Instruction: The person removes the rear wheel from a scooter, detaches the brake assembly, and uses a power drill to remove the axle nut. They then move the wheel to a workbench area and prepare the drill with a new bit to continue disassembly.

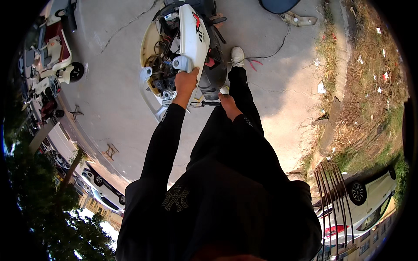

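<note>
A white scooter (195,39) stands in front of me with its seat off, its inner bay (163,63) of wires and parts exposed. My left hand (187,81) is closed on the scooter's rear end, beside a grey round fitting (181,63). Low at the scooter's back, my right hand (228,105) is wrapped round a black-handled screwdriver (207,103), which points left toward the tail frame (163,108). Whether its tip touches anything I cannot tell. Red-handled pliers (255,64) lie on the ground by my white shoe (237,56).
A dark seat-like piece (278,5) with a metal bracket (300,19) lies at the far right, a black cord (283,45) running from it. Parked scooters (54,56) stand left. A curb (333,117) edges dry grass at right. White cars (361,204) are parked behind bars.
</note>
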Available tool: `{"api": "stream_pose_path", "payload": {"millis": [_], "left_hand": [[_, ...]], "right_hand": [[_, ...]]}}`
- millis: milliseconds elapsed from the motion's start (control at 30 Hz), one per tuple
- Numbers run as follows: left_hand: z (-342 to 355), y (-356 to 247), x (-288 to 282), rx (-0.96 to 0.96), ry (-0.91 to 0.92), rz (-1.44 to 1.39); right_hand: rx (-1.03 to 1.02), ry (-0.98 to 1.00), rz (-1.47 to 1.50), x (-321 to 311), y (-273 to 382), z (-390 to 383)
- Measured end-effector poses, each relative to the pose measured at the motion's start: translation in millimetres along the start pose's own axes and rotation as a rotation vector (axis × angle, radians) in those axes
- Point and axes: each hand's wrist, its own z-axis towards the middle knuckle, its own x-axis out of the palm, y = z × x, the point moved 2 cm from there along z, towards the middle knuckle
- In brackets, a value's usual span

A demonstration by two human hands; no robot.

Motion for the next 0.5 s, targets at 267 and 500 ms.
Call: {"api": "stream_pose_path", "payload": {"millis": [267,500], "left_hand": [[-6.4,4.6,-13.2,-0.128,0.206,-0.145],[-0.1,21.0,-25.5,-0.472,0.559,-0.417]], "right_hand": [[-0.057,0.353,0.502,2.8,148.9,-60.9],[0.056,0.522,0.641,15.5,194.2,-70.5]]}}
